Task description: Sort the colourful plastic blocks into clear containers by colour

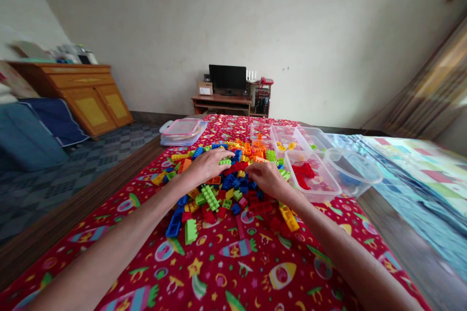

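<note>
A heap of plastic building bricks (233,180) in red, blue, green, yellow and orange lies on a red cloth with rockets and stars (226,272). My left hand (207,165) rests palm down on the heap, fingers curled around a small green brick (225,161) at its fingertips. My right hand (266,177) is beside it, fingers bent down into the red and blue bricks; whether it grips one is hidden. A long green brick (210,197) lies just below my left hand.
Several clear plastic tubs stand at the right: one with red bricks (310,177), one with yellow bricks (288,138), a round one (352,165). A lidded clear box (182,131) sits at the far left. Beyond are a wooden cabinet (87,97) and a desk with a monitor (227,77).
</note>
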`<state>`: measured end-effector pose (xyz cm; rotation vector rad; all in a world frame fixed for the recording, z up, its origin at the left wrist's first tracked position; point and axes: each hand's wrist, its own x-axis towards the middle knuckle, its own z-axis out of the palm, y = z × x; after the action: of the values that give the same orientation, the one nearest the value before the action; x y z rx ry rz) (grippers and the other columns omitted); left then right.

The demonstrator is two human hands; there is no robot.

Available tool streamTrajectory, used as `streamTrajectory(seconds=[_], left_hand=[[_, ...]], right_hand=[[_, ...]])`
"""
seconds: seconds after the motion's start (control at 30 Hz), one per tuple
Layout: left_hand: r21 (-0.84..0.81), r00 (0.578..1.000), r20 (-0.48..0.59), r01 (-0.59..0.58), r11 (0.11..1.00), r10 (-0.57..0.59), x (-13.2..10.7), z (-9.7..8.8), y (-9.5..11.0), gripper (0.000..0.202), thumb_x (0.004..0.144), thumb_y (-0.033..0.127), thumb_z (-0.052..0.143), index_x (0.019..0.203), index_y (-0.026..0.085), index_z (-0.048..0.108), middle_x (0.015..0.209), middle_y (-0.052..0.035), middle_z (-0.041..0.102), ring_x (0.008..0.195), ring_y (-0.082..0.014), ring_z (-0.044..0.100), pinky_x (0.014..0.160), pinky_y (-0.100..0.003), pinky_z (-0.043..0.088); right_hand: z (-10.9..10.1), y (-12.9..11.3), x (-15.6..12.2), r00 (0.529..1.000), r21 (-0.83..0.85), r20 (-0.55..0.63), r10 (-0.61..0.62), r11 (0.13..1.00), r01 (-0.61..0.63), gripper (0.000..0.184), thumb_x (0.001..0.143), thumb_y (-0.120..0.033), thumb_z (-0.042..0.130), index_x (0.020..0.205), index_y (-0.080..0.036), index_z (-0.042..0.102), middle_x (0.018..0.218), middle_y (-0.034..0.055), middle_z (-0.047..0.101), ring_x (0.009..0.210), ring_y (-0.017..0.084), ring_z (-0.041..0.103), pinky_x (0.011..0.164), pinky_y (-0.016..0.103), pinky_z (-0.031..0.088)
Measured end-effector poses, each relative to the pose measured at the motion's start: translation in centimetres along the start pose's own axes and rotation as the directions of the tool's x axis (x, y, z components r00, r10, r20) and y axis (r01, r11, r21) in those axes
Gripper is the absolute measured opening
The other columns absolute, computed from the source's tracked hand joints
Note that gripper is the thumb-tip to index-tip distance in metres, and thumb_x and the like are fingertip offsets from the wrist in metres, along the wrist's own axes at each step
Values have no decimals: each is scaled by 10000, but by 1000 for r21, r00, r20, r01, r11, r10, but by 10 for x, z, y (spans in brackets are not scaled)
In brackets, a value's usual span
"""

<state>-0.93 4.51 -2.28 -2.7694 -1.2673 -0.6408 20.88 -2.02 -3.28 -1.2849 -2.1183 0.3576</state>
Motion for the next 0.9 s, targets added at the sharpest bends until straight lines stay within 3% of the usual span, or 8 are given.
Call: streamTrajectory(seconds=[0.1, 0.17, 0.27, 0.4, 0.53, 0.73, 0.9], left_hand=[[-55, 998, -53, -17, 998, 14, -2, -9, 2, 165, 832, 288, 597, 940, 196, 681, 970, -38, 681, 899, -189, 637, 842, -295, 478], [-65, 998, -24, -55, 996, 54, -6, -14, 6, 115, 827, 275, 602, 848, 193, 679, 883, -25, 677, 843, -178, 631, 810, -285, 474], [-77, 985, 73, -153, 985, 159, -14, -17, 15, 81, 804, 233, 635, 865, 202, 679, 888, -17, 676, 887, -180, 615, 835, -284, 455], [-18, 951, 182, -250, 968, 249, -21, -12, 26, 216, 777, 179, 672, 990, 214, 661, 1015, -20, 669, 1005, -193, 570, 890, -295, 427], [75, 936, 272, -254, 964, 226, -24, -7, 31, 193, 785, 175, 670, 976, 191, 653, 1009, -29, 659, 986, -198, 552, 865, -295, 428], [151, 947, 253, -241, 959, 198, -26, -5, 36, 208, 800, 248, 676, 999, 198, 639, 993, -36, 625, 965, -202, 547, 860, -308, 428], [138, 945, 243, -255, 957, 217, -29, -5, 41, 202, 797, 199, 670, 992, 190, 617, 999, -45, 606, 992, -203, 547, 888, -310, 430]], right_hand=[[-1, -1, -3, 982, -59, 159, -97, 993, 107, 311, 821, -217, 613, 1123, -166, 664, 947, 69, 715, 828, 172, 649, 718, 246, 451], [2, 0, -6, 956, -117, 242, -166, 973, 198, 439, 799, -265, 658, 1223, -171, 600, 1065, 96, 685, 943, 204, 635, 791, 278, 458], [14, 7, -12, 939, -208, 248, -239, 934, 292, 469, 799, -249, 653, 1251, -166, 563, 1139, 128, 639, 1052, 227, 589, 882, 326, 448], [24, 17, -17, 925, -196, 183, -334, 909, 367, 455, 805, -209, 620, 1250, -154, 546, 1135, 139, 625, 1066, 222, 570, 940, 363, 433], [19, 21, -16, 918, -161, 193, -346, 912, 378, 492, 787, -183, 626, 1270, -167, 537, 1099, 115, 642, 1032, 210, 583, 919, 346, 437], [11, 17, -14, 937, -166, 192, -293, 931, 325, 413, 793, -202, 628, 1203, -170, 584, 1096, 98, 650, 1030, 198, 587, 903, 322, 435], [9, 5, -20, 920, -218, 262, -293, 910, 352, 455, 795, -180, 609, 1245, -139, 556, 1038, 125, 624, 958, 219, 585, 860, 355, 475]])
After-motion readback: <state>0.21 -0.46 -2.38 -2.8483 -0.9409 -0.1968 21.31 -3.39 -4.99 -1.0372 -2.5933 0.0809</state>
